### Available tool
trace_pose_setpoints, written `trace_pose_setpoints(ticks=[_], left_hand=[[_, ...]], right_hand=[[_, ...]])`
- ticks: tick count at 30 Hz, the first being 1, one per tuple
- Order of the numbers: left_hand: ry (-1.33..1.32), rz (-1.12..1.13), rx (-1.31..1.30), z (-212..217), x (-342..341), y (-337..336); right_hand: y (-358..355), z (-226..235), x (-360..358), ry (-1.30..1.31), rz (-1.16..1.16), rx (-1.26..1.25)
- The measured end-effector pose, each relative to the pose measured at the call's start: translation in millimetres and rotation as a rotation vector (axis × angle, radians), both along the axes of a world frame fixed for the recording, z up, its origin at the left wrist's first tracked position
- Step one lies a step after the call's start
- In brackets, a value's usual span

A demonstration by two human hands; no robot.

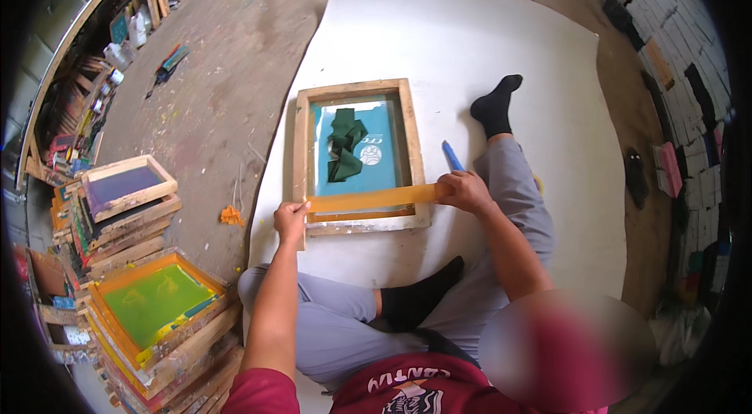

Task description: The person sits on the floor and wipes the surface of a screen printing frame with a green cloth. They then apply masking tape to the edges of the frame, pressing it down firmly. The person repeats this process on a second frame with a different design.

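Observation:
A strip of amber-brown tape (372, 199) is stretched between my two hands, across the near part of a wooden screen-printing frame (301, 140). My left hand (292, 222) pinches one end by the frame's near left corner. At the near right edge, my right hand (468, 191) grips the other end. Inside the frame is a teal mesh (384, 136) with a pale printed design. Crumpled dark green pieces of tape (345, 146) lie on it. A blue utility knife (451, 155) is just beyond my right fingers; whether they touch it is unclear.
The frame lies on a white sheet (392, 30) between my outstretched right leg (517, 187) and folded left leg. Stacked screen frames (157, 296) stand on the left, with an orange scrap (232, 215) on the floor nearby. A white block wall (681, 30) runs along the right.

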State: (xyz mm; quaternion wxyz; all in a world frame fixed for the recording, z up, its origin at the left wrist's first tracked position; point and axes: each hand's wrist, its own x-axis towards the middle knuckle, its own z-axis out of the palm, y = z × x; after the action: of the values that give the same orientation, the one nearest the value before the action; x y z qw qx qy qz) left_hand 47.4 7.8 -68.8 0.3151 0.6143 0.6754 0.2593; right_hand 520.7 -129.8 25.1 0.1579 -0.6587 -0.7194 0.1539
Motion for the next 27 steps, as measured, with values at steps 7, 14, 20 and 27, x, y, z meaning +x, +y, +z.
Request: trace_pose_setpoints(ticks=[7, 14, 20, 27], left_hand=[[0.214, 0.032, 0.111, 11, 29, -5], [0.313, 0.059, 0.135, 11, 36, -3], [0.242, 0.038, 0.05, -2, 32, 3], [0.202, 0.032, 0.043, -4, 32, 1]], right_hand=[[-8, -17, 7, -0.064, -0.061, -0.011], [2, -24, -2, -0.25, -0.072, 0.033], [-3, -21, -29, -0.418, -0.135, 0.022], [-18, -47, -89, -0.536, -0.19, 0.266]])
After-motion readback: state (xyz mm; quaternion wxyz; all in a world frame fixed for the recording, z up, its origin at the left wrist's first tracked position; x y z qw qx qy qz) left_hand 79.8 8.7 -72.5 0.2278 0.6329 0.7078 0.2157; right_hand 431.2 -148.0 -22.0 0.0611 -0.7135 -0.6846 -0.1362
